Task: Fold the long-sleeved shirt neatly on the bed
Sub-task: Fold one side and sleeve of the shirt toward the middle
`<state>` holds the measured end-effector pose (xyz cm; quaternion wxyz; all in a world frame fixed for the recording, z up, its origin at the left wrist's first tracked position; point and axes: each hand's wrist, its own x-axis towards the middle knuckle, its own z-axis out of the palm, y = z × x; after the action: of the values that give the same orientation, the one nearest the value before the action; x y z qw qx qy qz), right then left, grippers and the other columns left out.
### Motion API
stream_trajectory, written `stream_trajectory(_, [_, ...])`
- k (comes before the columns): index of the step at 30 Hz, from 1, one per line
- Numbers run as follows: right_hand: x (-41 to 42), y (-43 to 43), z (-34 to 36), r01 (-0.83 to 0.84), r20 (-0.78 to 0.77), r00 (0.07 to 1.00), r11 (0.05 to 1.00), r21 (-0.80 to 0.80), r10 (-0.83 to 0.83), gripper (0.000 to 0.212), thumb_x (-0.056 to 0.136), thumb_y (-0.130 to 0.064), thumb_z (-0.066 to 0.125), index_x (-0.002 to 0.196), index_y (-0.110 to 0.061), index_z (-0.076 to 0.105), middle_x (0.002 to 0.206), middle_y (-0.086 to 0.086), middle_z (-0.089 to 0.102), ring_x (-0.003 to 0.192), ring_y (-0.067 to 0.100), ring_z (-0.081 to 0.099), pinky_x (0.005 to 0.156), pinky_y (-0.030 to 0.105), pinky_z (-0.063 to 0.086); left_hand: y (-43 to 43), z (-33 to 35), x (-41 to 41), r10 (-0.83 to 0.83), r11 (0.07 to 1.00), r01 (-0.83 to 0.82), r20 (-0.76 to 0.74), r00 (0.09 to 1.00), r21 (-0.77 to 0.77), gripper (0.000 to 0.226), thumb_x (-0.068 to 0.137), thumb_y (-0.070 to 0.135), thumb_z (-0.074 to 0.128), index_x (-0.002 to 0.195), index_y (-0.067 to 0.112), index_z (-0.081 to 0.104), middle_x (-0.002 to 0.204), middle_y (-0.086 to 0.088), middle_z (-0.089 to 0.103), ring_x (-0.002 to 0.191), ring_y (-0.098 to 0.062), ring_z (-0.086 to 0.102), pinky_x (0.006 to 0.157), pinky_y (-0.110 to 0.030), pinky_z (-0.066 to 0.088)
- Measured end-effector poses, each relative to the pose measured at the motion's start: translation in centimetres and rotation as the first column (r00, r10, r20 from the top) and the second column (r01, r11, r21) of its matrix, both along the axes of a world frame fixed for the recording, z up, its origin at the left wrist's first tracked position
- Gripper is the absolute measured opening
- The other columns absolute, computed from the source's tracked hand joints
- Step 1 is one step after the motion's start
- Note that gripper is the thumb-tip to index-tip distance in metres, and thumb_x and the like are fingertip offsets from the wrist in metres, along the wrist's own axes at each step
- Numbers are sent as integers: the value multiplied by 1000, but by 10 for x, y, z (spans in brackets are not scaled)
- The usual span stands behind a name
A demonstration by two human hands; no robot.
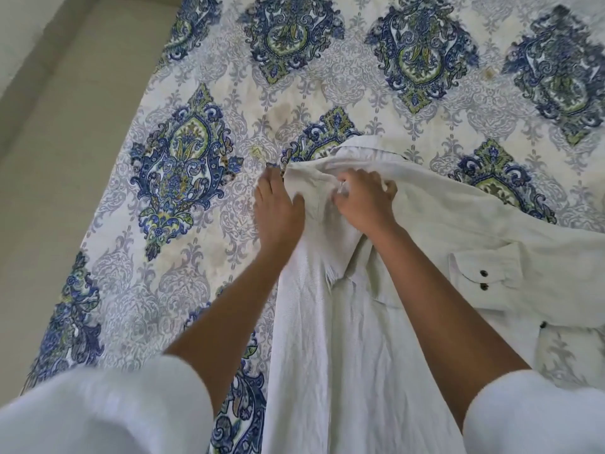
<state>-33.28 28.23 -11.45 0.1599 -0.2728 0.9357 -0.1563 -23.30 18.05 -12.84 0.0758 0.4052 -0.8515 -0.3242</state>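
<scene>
Patterned bed [183, 165], long-sleeved shirt [327, 355] lying from its near edge to mid-bed.
I'm pressing my left hand [278, 208] flat on its far end, right hand [363, 201] clutching cloth; I'm judging the fold needs pulling taut first.

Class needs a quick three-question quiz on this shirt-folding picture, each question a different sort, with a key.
1. True or false: the left hand has its fingers straight, at the edge of the shirt.
2. What is the right hand doing? A) hanging idle B) gripping shirt fabric C) pressing the bedspread
3. Fill in: the cuff at the right shows ___ dark buttons.
Key: 1 true; 2 B; 3 two.
</scene>
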Motion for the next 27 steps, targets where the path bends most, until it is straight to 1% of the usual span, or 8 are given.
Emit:
stream_trajectory(4, [17,32,-14,-21,-126,991,992,123,37,43,89,-21,50,132,-18,44,139,7,42,133,26,32,108,48,17,62,-26,71,-316,936,336,164,934,-109,68,96,30,37,148,6,1,158,-7,-2,146,-21,-3,120,-37,4])
stream_trajectory(6, [32,42,-15,-7,-297,955,1000,2,8,48,86,-24,53,132,-12,46,139,12,45,133,28,35,107,51,24,84,-38,105,-333,915,366,193,923,-170,68,95,35,33,147,4,4,156,-7,3,145,-20,1,120,-37,4])
stream_trajectory(9, [77,54,-20,-216,-499,858,967,-139,120,44,80,-26,48,122,-11,53,129,13,57,127,27,43,102,52,34,118,-45,144,-389,877,433,221,894,-209,65,94,39,31,146,2,19,155,-12,16,144,-21,10,117,-36,6])
stream_trajectory(12, [109,68,-30,-256,-416,889,960,-109,190,38,83,-22,42,114,-14,61,126,8,60,127,25,48,101,53,37,140,-51,166,-517,776,590,309,798,-224,67,96,46,29,146,4,21,155,-12,19,144,-20,11,115,-39,12])
stream_trajectory(18, [91,103,-11,253,-215,927,935,-248,-308,40,82,-22,37,112,-9,61,122,13,59,118,33,52,94,49,38,120,-24,142,-492,793,546,247,835,-269,58,93,40,29,137,5,42,143,-11,45,134,-27,41,113,-41,18])
stream_trajectory(22, [60,143,-6,533,-117,845,840,103,-522,55,87,-24,54,136,-6,38,146,18,32,136,36,26,106,50,26,107,0,89,-549,784,559,121,827,-269,57,94,37,23,133,3,49,138,-13,51,131,-30,43,107,-44,34])
stream_trajectory(25, [51,164,-12,540,-55,829,772,335,-556,73,89,-34,51,146,-7,14,154,21,10,142,40,10,110,54,22,106,12,54,-609,727,619,139,781,-296,54,92,34,23,120,3,59,126,-13,60,120,-29,53,96,-41,44])
stream_trajectory(27, [47,175,-17,498,-76,861,800,336,-504,67,94,-32,45,146,-5,13,152,23,16,139,42,19,105,52,32,110,18,40,-635,696,638,134,761,-330,51,91,32,23,104,5,64,106,-10,65,103,-29,58,81,-37,46])
